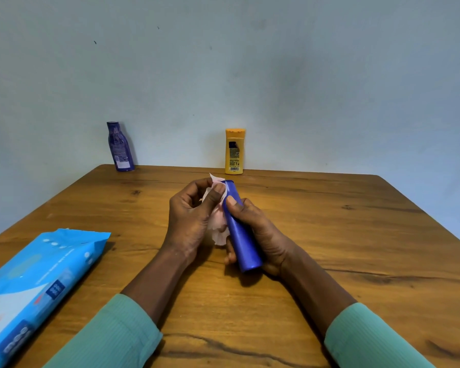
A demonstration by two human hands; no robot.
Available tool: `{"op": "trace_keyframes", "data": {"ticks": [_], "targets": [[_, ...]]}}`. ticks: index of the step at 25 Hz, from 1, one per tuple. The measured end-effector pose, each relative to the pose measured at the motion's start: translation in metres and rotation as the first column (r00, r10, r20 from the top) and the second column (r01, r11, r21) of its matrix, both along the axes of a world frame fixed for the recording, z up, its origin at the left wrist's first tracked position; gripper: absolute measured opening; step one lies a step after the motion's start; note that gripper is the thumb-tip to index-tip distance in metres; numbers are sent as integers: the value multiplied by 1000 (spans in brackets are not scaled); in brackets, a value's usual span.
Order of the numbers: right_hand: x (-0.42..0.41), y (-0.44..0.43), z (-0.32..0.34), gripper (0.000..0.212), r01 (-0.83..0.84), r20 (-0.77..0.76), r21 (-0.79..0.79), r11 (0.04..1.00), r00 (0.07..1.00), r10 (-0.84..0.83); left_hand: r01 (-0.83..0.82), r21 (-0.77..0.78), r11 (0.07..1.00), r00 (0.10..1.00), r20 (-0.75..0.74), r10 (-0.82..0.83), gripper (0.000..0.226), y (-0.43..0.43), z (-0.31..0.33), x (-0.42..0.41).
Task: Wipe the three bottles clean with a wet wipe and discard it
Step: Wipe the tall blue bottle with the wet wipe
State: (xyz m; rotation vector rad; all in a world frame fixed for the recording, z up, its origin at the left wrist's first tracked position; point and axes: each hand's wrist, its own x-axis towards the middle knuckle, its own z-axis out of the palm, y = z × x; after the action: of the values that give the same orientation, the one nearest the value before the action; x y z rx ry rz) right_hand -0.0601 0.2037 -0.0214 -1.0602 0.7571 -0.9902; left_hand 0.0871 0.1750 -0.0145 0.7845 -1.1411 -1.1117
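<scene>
My right hand (260, 232) grips a blue bottle (241, 235) above the middle of the wooden table (356, 248), its top end tilted away from me. My left hand (190, 219) pinches a crumpled white wet wipe (218, 229) against the bottle's left side near the top. A purple bottle (120, 146) stands upright at the table's far left edge. A yellow bottle (234, 151) with an orange cap stands upright at the far edge, just behind my hands.
A light blue pack of wet wipes (35, 288) lies on the table at the near left. A pale wall rises right behind the table's far edge. Bare wood shows to the right of my hands.
</scene>
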Motion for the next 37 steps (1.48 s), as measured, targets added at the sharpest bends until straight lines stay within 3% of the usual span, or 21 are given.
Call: {"op": "trace_keyframes", "data": {"ticks": [3,5,7,12,16,22,26,30,33,37], "targets": [[-1,1,2,48,9,6,-60,998,1000,-8,-6,-21,1000,999,39,7,32,-1,-1,3],[-2,1,1,52,28,-90,-67,997,995,-34,-71,-61,996,993,88,76,26,-3,-1,6],[-4,1,-2,61,11,-130,23,1000,992,-8,-158,-88,984,979,120,168,16,-4,-2,9],[-15,-2,-4,67,-125,129,175,977,986,103,-97,-196,976,938,310,156,28,12,-8,-1],[-13,-4,-3,82,-169,145,210,963,979,140,-250,-158,955,923,260,284,21,-1,-7,2],[0,0,0,63,53,76,27,998,996,-55,-340,-168,925,900,228,372,17,16,-8,-17],[7,5,1,60,99,20,-12,995,995,-98,-449,-81,890,868,197,456,24,9,-6,-14],[14,8,0,45,198,56,-69,978,979,-194,-444,-200,874,838,255,484,28,12,-4,-19],[17,9,0,45,267,12,-68,961,964,-267,-511,-72,856,825,237,513,29,0,-9,-18],[18,7,-1,41,331,-16,-133,934,942,-336,-404,-159,901,873,226,432,27,10,-4,-26]]}}
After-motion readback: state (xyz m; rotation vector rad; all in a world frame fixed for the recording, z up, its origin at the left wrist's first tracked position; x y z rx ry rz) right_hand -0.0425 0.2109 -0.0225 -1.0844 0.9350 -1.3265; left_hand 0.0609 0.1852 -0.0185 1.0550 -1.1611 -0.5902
